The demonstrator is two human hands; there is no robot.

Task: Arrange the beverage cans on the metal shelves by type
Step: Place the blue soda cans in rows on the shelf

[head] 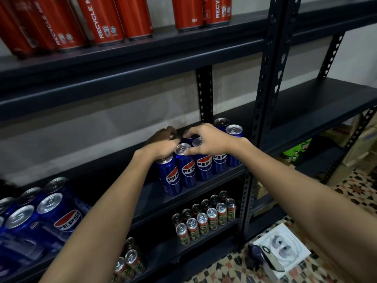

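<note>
Several blue Pepsi cans stand in a tight group on the middle black metal shelf. My left hand lies over the tops of the leftmost cans, fingers curled round a can top at the back. My right hand reaches in from the right, its thumb and fingertips curled on the tops of the cans in the group's middle. Two more Pepsi cans stand at the group's right end, untouched.
Red cans line the top shelf. A plastic-wrapped pack of Pepsi cans sits at lower left. Small green-labelled cans fill the shelf below. A black upright post divides the racks. A white box lies on the patterned floor.
</note>
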